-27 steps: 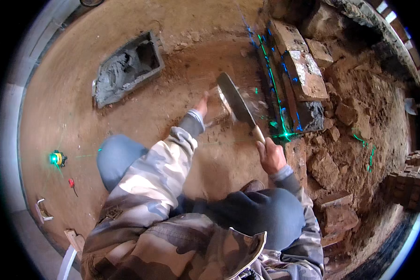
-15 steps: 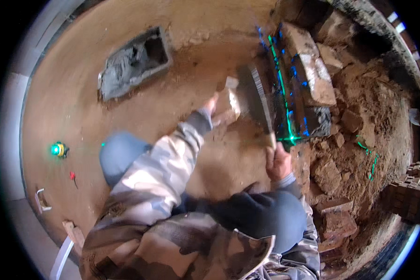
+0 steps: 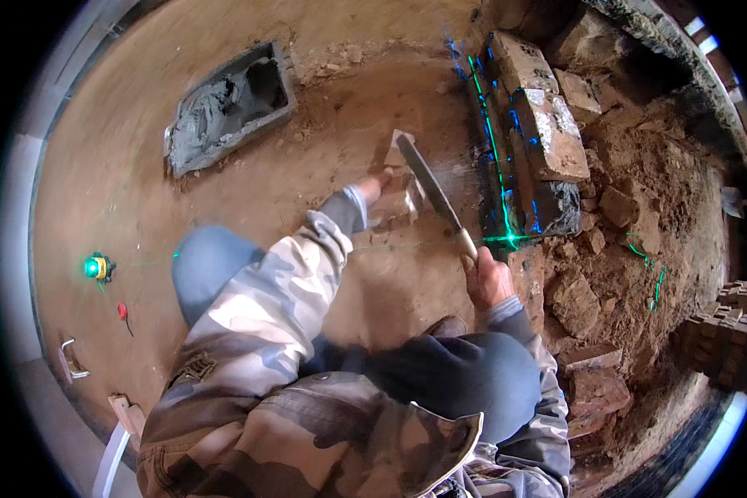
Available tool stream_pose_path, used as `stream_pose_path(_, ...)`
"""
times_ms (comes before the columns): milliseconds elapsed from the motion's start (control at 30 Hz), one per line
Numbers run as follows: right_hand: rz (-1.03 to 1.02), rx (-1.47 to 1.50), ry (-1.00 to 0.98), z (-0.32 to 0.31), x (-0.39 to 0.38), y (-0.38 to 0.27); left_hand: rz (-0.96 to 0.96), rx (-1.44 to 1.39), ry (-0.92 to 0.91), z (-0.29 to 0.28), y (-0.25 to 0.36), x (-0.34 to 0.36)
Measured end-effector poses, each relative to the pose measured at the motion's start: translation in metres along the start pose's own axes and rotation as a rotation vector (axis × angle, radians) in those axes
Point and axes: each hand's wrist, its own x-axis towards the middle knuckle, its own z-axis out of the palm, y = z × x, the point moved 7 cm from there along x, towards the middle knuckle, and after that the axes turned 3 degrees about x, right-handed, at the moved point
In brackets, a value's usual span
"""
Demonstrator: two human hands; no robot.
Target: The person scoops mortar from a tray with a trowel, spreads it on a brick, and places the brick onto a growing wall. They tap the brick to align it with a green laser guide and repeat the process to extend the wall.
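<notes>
My left hand (image 3: 377, 187) is closed around a motion-blurred brick (image 3: 398, 206), held low over the earth floor in front of me. My right hand (image 3: 490, 280) grips the pale handle of a bricklayer's knife (image 3: 432, 187). Its long grey blade slants away to the upper left, and the tip overlaps the far end of the brick. Whether blade and brick touch I cannot tell. Right of the blade runs a low brick wall (image 3: 556, 137) with a dark mortar patch at its near end, crossed by a green laser line and blue marks.
A grey mortar trough (image 3: 224, 112) lies at the far left, part filled. A glowing green laser level (image 3: 98, 267) and a small red object (image 3: 123, 311) sit on the left floor. Rubble and broken bricks (image 3: 574, 305) cover the right side; stacked bricks (image 3: 722, 336) stand beyond.
The knife has swung left from beside the wall to over the brick's far end. My left hand still holds the brick, and the view has shifted slightly.
</notes>
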Motion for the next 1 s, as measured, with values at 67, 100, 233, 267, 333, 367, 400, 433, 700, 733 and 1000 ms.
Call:
stream_pose_path(67, -0.058, 0.137, 0.027, 0.0, 0.005, -0.035, 0.25, -0.197, -0.168, -0.042, -0.02, 0.025)
stream_pose_path(100, -0.071, 0.209, 0.039, 0.0, 0.004, -0.049, 0.265, -0.299, -0.295, -0.05, -0.031, 0.03)
stream_pose_path(233, -0.005, 0.159, 0.051, -0.001, 0.005, -0.033, 0.177, -0.083, -0.1, -0.023, -0.01, 0.03)
stream_pose_path(267, 0.079, 0.077, -0.013, 0.009, 0.014, -0.016, 0.262, 0.017, -0.011, -0.037, -0.011, 0.039)
stream_pose_path(333, 0.048, 0.124, 0.019, 0.003, 0.022, -0.027, 0.538, 0.368, 0.172, -0.051, -0.008, 0.028)
stream_pose_path(367, -0.007, 0.19, 0.082, -0.004, 0.022, -0.037, 0.459, -0.006, -0.139, -0.045, -0.005, 0.036)
stream_pose_path(400, -0.029, 0.251, 0.113, -0.012, 0.01, -0.05, 0.323, -0.403, -0.453, -0.024, -0.017, 0.03)
stream_pose_path(433, -0.032, 0.346, 0.167, -0.029, 0.007, -0.06, 0.255, -0.34, -0.39, -0.013, -0.02, 0.023)
stream_pose_path(700, 0.076, 0.321, 0.089, -0.023, 0.015, -0.04, 0.414, -0.204, -0.367, -0.02, -0.01, 0.024)
stream_pose_path(733, 0.057, 0.397, 0.121, -0.034, 0.017, -0.045, 0.296, -0.437, -0.652, 0.003, 0.008, 0.013)
stream_pose_path(1000, 0.119, 0.364, 0.102, -0.028, -0.046, -0.015, 0.544, -0.624, -0.767, 0.035, 0.067, -0.05)
